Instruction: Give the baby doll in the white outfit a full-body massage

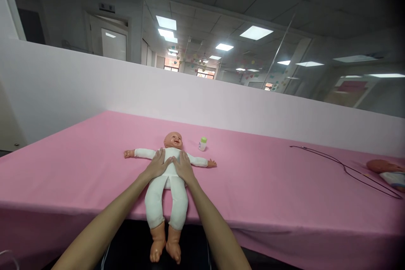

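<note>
A baby doll (172,181) with a white cloth body lies on its back on the pink-covered table (253,185), arms stretched out sideways. Its bare feet hang past the front edge, towards me. My left hand (157,164) rests flat on the left side of the doll's chest, fingers pointing up towards its shoulder. On the other side of the chest lies my right hand (183,165), also flat. The thumbs come close together over the middle of the chest. Beyond the doll's arm on the right stands a small bottle with a green cap (203,144), touched by neither hand.
A second doll (387,173) lies at the far right, cut off by the frame's edge. Near it a thin dark cord (343,166) loops across the cloth. Behind the table runs a low white wall (202,97) with glass above it.
</note>
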Demonstrator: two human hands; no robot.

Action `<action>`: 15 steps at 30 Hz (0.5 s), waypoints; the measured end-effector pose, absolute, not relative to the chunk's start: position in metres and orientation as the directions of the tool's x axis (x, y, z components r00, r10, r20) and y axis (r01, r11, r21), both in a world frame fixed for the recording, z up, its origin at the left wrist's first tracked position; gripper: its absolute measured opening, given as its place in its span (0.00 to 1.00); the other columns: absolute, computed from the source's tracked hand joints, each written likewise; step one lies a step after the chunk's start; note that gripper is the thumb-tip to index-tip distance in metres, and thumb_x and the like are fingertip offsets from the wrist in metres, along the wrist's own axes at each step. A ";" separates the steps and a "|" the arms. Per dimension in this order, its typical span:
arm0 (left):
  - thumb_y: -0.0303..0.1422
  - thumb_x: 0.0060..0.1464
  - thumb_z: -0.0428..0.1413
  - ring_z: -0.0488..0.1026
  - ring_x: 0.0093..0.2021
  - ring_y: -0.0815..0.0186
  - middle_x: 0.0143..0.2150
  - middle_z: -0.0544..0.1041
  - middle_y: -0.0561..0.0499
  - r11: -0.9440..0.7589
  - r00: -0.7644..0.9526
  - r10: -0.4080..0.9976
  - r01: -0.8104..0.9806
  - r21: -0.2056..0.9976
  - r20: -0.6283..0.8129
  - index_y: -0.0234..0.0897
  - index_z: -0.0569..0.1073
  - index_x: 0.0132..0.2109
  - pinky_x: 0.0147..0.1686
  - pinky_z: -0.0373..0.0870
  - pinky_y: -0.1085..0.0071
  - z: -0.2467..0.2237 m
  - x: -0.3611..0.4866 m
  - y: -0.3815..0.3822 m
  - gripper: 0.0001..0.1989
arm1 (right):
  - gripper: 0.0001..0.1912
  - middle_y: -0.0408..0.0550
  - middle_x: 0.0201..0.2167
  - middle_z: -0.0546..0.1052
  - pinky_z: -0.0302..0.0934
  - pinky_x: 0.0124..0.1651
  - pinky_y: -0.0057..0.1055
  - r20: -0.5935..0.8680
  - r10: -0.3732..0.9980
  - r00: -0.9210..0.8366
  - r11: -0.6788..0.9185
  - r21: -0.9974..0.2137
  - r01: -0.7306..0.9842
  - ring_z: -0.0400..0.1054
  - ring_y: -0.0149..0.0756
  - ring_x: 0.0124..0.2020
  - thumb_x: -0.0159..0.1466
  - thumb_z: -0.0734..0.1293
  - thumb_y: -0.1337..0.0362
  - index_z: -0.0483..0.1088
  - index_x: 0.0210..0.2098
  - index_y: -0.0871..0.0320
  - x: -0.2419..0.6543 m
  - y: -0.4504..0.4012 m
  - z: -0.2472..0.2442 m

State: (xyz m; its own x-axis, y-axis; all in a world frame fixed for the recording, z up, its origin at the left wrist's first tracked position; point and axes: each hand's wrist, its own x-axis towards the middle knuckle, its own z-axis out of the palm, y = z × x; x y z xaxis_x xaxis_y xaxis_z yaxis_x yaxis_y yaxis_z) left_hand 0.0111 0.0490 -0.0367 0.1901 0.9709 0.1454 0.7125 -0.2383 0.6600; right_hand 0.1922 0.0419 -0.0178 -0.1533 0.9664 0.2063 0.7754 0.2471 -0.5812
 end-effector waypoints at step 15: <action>0.55 0.71 0.30 0.34 0.81 0.54 0.81 0.40 0.39 -0.402 0.372 0.910 0.679 0.615 0.184 0.28 0.47 0.79 0.77 0.36 0.49 -0.020 0.024 0.012 0.43 | 0.36 0.54 0.80 0.42 0.28 0.80 0.44 0.170 0.902 -0.397 0.427 -0.489 0.761 0.32 0.42 0.81 0.76 0.47 0.58 0.44 0.79 0.68 0.183 0.011 -0.008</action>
